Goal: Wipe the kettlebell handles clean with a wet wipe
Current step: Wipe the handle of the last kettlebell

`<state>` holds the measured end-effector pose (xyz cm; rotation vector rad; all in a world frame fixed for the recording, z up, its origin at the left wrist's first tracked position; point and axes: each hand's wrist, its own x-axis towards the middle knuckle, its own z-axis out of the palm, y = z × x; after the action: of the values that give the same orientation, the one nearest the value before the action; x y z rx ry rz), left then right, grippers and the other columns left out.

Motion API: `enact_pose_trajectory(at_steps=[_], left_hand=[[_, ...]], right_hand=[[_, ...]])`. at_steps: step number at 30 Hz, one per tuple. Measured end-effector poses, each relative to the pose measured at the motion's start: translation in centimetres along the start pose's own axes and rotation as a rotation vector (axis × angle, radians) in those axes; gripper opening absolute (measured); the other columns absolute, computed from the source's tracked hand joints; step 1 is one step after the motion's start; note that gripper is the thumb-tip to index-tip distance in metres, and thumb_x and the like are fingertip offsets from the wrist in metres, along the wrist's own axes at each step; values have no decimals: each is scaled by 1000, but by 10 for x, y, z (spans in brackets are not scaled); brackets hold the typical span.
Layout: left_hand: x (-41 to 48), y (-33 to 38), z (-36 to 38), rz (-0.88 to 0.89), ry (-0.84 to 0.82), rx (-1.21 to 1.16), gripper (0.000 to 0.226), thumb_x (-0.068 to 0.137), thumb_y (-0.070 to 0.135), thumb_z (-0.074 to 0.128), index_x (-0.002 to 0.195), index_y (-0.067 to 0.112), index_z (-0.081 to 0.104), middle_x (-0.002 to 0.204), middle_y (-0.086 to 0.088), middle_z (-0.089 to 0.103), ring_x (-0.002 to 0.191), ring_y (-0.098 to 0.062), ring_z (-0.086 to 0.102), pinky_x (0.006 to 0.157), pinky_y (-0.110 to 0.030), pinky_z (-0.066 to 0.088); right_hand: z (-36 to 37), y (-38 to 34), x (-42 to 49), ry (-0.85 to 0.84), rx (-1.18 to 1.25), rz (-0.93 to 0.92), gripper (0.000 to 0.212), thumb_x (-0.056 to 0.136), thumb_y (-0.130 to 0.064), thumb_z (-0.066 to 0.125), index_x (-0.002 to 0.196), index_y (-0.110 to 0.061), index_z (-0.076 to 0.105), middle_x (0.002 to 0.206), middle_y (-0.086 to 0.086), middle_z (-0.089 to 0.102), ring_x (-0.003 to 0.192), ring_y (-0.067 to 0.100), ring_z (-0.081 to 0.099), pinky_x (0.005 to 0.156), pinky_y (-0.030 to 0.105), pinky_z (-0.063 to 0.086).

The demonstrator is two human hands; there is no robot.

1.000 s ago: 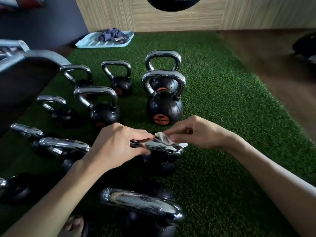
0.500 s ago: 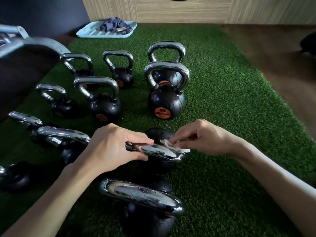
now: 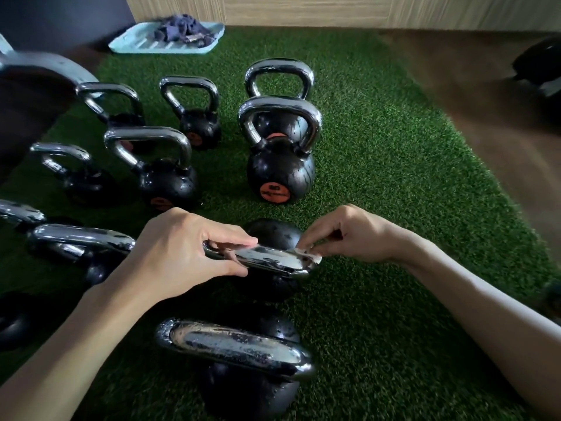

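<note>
Several black kettlebells with chrome handles stand on green turf. In the middle, my left hand (image 3: 179, 253) grips the left end of one chrome handle (image 3: 273, 261), thumb and fingers curled round it. My right hand (image 3: 349, 235) pinches a small white wet wipe (image 3: 306, 255) against the handle's right end; only a scrap of the wipe shows under the fingertips. That kettlebell's black body (image 3: 273, 232) shows behind the handle. Another kettlebell (image 3: 239, 350) with a wet, speckled handle stands nearest me.
Behind stand a large kettlebell with an orange label (image 3: 279, 165) and several smaller ones (image 3: 164, 171) to the left. A pale blue tray (image 3: 136, 44) holding dark cloths lies at the back. A brown floor (image 3: 485, 101) lies right of the turf; a dark rack (image 3: 30, 95) is at the left.
My right hand has slid the wipe from the middle of the handle to its right end, and less of the wipe shows. My left hand keeps its grip. The view has tilted downwards.
</note>
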<state>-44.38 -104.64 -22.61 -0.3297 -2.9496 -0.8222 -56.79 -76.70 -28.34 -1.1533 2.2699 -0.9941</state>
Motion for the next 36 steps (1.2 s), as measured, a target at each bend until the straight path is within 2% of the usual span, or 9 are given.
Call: enact_pose_trajectory(at_steps=[4, 7, 11, 15, 20, 21, 26, 31, 36], left_hand=[[3, 1, -1, 14, -33, 46, 41, 57, 56, 86, 95, 60, 72, 91, 48, 64, 101, 19, 62, 87, -17, 55], [20, 3, -2, 36, -37, 116, 43, 57, 61, 86, 96, 64, 70, 97, 49, 61, 98, 21, 59, 79, 1, 44], [55, 3, -6, 36, -57, 136, 43, 61, 64, 85, 100, 65, 67, 93, 31, 74, 84, 3, 70, 72, -21, 59], [91, -5, -10, 14, -68, 133, 47, 62, 61, 87, 106, 57, 71, 94, 24, 76, 68, 8, 66, 61, -9, 51], [118, -3, -13, 68, 7, -110, 59, 62, 61, 84, 118, 51, 69, 114, 22, 73, 97, 2, 54, 70, -24, 53], [121, 0, -12, 112, 67, -140, 62, 63, 58, 86, 122, 51, 68, 120, 24, 70, 52, 2, 29, 62, -22, 51], [132, 10, 0, 360, 186, -163, 62, 69, 45, 86, 127, 35, 69, 132, 31, 59, 52, -7, 46, 59, -12, 48], [129, 7, 9, 480, 302, -95, 55, 74, 34, 85, 125, 26, 67, 120, 24, 65, 95, 18, 63, 72, -6, 49], [132, -4, 1, 375, 343, -111, 39, 81, 32, 83, 117, 23, 75, 57, 34, 55, 46, -1, 33, 48, -14, 28]], right_hand=[[8, 8, 4, -20, -61, 94, 26, 87, -12, 79, 111, -23, 78, 114, -13, 74, 97, -8, 68, 86, 7, 49], [-3, -4, 1, 120, 46, 171, 18, 90, -17, 75, 107, -23, 77, 85, -22, 75, 54, -6, 59, 53, 9, 44], [-24, -7, 7, 593, 771, 371, 17, 91, -8, 69, 106, -15, 73, 73, -10, 72, 52, 6, 48, 48, 18, 35], [-36, -5, 13, 571, 1186, 582, 19, 92, -11, 67, 111, -12, 68, 70, -5, 62, 49, 4, 39, 39, 18, 30], [-39, -18, 16, 533, 1205, 598, 8, 96, -10, 63, 97, -18, 66, 65, -8, 61, 45, 2, 35, 40, 16, 25], [-41, -20, 18, 525, 1204, 602, 8, 95, -11, 64, 95, -19, 66, 62, -9, 61, 45, 2, 34, 40, 16, 24], [-42, -36, 30, 493, 1204, 607, 19, 67, -16, 76, 83, -14, 67, 67, -5, 55, 41, 3, 32, 39, 17, 24], [-38, -53, 42, 461, 1168, 623, 9, 70, -17, 79, 75, -15, 71, 64, -4, 59, 43, 3, 31, 45, 18, 19], [-41, -56, 44, 501, 927, 614, 33, 69, -29, 84, 100, -20, 81, 79, -6, 72, 48, 3, 34, 50, 20, 24]])
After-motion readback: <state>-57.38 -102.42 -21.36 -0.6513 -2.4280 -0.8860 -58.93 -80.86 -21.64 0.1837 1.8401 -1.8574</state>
